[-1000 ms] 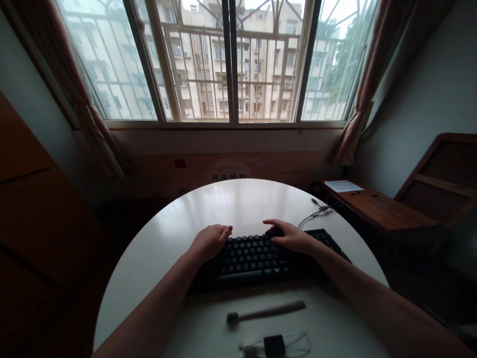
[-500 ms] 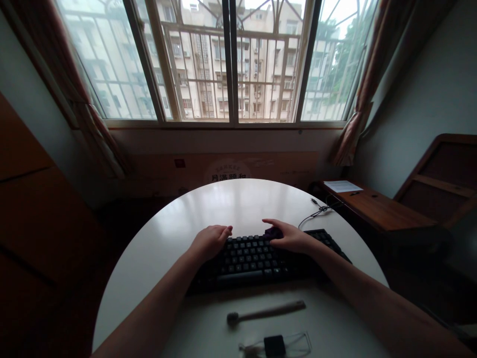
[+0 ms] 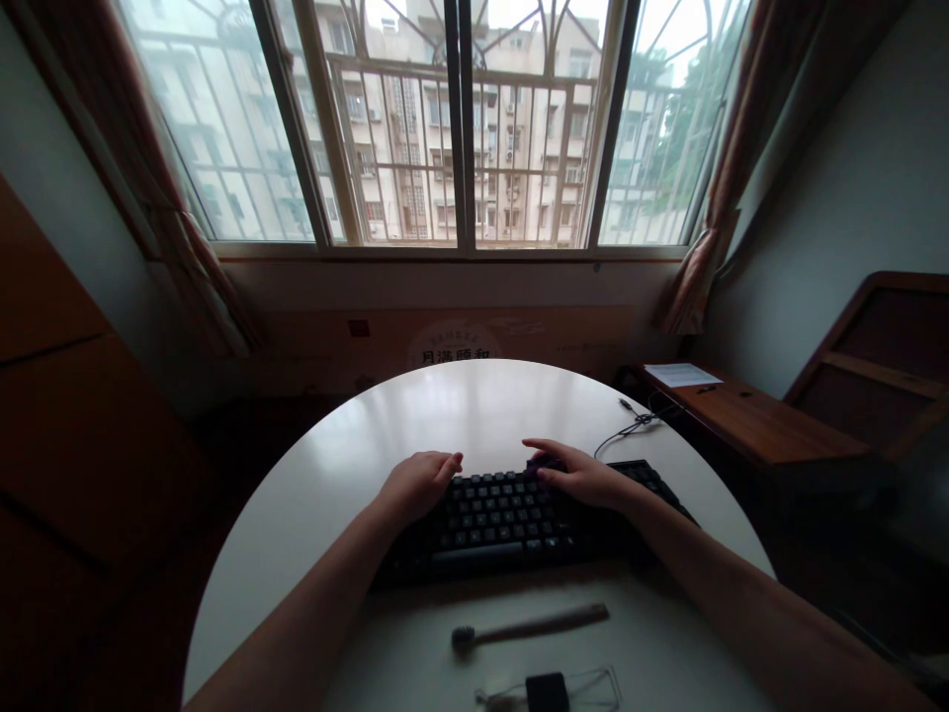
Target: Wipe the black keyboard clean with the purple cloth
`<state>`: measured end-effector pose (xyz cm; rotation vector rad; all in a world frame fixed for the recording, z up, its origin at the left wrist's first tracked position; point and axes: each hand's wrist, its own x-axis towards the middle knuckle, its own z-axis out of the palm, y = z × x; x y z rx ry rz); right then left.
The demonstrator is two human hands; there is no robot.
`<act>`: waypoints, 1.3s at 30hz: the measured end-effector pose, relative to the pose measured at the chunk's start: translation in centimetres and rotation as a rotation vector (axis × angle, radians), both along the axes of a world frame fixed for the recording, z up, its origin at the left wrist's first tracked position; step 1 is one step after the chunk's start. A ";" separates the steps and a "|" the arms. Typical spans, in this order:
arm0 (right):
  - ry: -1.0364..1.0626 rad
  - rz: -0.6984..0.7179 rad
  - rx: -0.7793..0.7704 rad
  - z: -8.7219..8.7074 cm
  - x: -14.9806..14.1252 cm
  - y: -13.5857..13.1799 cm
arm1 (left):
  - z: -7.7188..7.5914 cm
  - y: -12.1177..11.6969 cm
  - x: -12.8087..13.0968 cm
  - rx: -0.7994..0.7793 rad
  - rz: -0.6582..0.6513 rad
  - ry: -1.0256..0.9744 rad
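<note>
Keyboard (image 3: 485,514) lower in view (slightly)

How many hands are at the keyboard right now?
2. The left hand is at the left side of the keyboard; the right hand is farther right, over the keyboard, touching a dark purple thing. No other hands show.

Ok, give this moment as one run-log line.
left hand: curled, at left end of keyboard | right hand: spread around dark purple item | long-handled tool: on table
</note>
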<state>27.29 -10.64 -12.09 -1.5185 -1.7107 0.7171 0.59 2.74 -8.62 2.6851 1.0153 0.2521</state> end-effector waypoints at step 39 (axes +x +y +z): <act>-0.602 -0.114 0.166 2.6 -1.8 -1.9 | -0.2 0.2 -0.1 -0.018 -0.005 -0.024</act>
